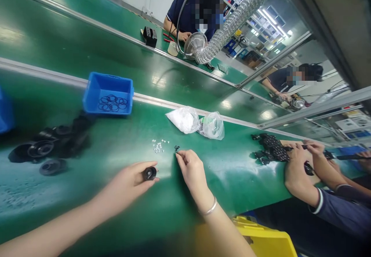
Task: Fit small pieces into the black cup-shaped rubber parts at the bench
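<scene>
My left hand (136, 177) is closed around a small round black plastic cap (150, 173), its hollow side facing up. Just to the right, my right hand (189, 168) has its thumb and fingertips together at a little pile of tiny black parts (176, 148). Whether a part is pinched between those fingertips is too small to make out. Tiny white pieces (158, 147) lie scattered on the green table left of that pile.
A blue bin (108, 94) with black rubber rings stands behind, left of two clear plastic bags (185, 120). Larger black round parts (43, 147) lie at the left. A co-worker's hands (298, 158) work beside black parts (271, 148) at the right. A yellow bin (263, 239) sits below the edge.
</scene>
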Available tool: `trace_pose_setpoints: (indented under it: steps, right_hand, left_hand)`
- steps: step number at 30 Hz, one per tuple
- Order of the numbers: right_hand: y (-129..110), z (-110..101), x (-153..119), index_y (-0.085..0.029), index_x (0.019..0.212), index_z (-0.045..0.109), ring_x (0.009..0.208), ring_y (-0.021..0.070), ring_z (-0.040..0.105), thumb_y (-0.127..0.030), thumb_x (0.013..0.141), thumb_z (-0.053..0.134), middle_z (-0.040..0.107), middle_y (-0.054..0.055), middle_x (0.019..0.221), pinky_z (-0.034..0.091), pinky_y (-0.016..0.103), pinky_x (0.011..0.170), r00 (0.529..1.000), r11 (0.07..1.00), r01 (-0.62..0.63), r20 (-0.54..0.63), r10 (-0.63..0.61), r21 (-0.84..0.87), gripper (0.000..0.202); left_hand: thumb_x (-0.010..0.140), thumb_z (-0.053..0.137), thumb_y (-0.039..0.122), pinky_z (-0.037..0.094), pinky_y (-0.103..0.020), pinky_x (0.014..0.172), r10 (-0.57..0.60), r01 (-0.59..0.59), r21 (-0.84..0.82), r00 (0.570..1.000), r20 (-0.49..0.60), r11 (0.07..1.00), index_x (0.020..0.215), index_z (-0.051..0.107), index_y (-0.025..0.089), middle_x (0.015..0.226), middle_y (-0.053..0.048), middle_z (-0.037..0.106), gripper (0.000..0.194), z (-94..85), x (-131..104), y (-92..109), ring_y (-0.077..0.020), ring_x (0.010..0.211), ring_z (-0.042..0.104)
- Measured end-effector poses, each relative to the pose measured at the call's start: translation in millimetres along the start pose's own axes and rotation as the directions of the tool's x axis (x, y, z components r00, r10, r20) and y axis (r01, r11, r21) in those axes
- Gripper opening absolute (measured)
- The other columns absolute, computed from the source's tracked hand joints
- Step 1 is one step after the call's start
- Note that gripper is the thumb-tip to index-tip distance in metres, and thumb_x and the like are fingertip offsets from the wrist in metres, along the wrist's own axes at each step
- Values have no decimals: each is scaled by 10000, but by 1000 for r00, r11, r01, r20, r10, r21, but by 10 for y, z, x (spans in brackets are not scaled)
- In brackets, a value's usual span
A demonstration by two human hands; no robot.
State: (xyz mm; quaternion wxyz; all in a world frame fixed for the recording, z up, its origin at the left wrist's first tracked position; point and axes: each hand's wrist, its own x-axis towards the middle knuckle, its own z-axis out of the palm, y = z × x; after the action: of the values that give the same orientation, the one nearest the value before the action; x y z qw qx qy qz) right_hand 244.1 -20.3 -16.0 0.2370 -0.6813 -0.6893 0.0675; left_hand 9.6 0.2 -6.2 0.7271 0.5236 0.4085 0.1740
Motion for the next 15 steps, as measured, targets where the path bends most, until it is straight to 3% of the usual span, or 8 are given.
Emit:
trace_pose_setpoints:
  steps: [8, 15]
  right_hand:
    - [-27, 65, 59, -167, 926, 610, 776, 183, 603, -202, 938, 477, 605, 64, 828, 510, 308, 728, 998, 998, 58, -32, -58, 19, 137]
    - [-16, 23, 80, -173, 832, 601, 687, 152, 572, -207, 909, 533, 593, 30, 765, 474, 267, 633, 998, 993, 55, -6, -55, 100, 108]
  left_hand:
    - [791, 606, 342, 480, -375, 993, -4, 4, -2, 1000, 16, 1000, 1250, 518, 222, 1276, -71, 612, 482, 25, 9, -1, -248, 1099, 638]
    - [787, 620, 292, 473, -401, 988, 1, 4, -82, 999, 54, 997, 1275, 498, 207, 1211, -70, 653, 510, -13, 31, -14, -249, 1066, 655]
